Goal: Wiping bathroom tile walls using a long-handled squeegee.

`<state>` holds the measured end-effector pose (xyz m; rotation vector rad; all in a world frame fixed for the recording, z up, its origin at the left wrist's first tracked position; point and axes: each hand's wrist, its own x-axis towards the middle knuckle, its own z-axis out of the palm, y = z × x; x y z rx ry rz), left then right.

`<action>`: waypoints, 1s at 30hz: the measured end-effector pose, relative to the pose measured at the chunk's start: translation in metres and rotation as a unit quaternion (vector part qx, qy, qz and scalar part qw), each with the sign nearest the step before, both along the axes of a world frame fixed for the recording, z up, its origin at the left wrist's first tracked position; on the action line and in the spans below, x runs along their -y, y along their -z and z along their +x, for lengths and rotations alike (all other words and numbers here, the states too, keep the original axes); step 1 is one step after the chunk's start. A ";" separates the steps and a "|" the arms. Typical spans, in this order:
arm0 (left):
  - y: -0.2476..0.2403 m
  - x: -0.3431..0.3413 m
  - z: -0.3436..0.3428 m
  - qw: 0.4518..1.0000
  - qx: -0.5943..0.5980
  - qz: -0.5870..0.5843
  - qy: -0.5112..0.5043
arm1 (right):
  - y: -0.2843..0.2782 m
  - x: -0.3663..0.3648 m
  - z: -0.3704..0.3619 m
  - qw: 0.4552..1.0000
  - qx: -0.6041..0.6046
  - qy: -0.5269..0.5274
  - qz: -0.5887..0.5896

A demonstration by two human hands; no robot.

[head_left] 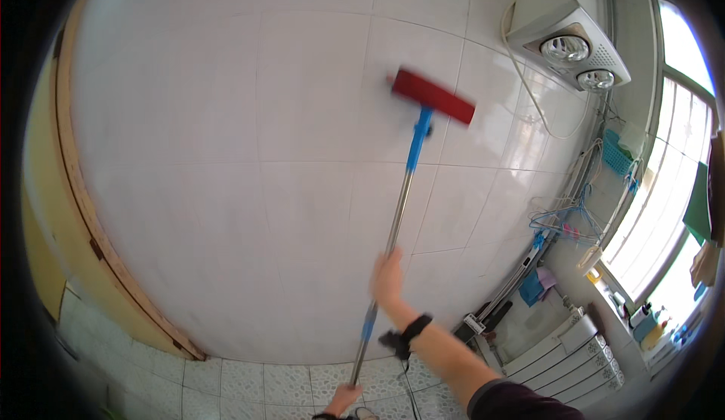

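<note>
A long-handled mop [400, 201] with a silver pole, a blue neck and a flat red head [434, 95] is raised in front of the white tiled wall [174, 193]. Its head tilts down to the right; whether it touches the tiles I cannot tell. Around the middle of the pole my right hand [387, 278] is closed, slightly blurred, with a black band on the wrist. My left hand [344, 399] grips the pole's lower end near the bottom of the view.
At upper right, a heater with round lamps [566, 46] hangs with a loose white cord. Below it are a turquoise basket [617, 153], hangers [570, 212] and a radiator [563, 360]. Bottles [648, 326] line the windowsill. A wooden door frame [94, 224] stands left.
</note>
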<state>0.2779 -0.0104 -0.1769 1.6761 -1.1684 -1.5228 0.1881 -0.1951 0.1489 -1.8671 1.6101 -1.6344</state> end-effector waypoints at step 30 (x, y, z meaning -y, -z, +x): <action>-0.115 0.108 -0.086 0.992 -0.042 -0.108 0.055 | -0.117 0.066 -0.111 0.992 0.035 0.044 -0.113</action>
